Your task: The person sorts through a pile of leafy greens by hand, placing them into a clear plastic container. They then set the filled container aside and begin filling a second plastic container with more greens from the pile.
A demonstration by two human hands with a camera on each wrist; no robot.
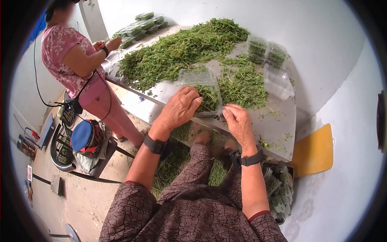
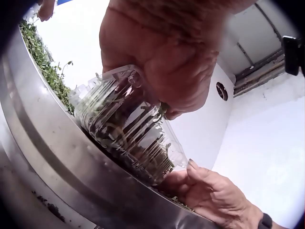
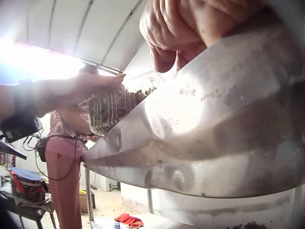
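A clear plastic clamshell box (image 2: 124,133) with its lid (image 1: 197,76) raised sits at the near edge of the metal table (image 1: 278,121). Leafy green sprigs (image 1: 208,99) fill it. My left hand (image 1: 180,105) reaches over the near left rim, fingers bent down into the greens; their tips are hidden inside the box. At the box's right corner my right hand (image 1: 238,121) pinches the plastic edge, thumb up by the rim and fingers low against the side in the left wrist view.
A large heap of greens (image 1: 181,52) covers the table's far side, with a smaller pile (image 1: 242,84) right of the box. Filled boxes (image 1: 266,50) and nested empty ones (image 1: 278,80) stand at the right. Another person (image 1: 76,60) works at the left. A yellow board (image 1: 314,151) leans by the wall.
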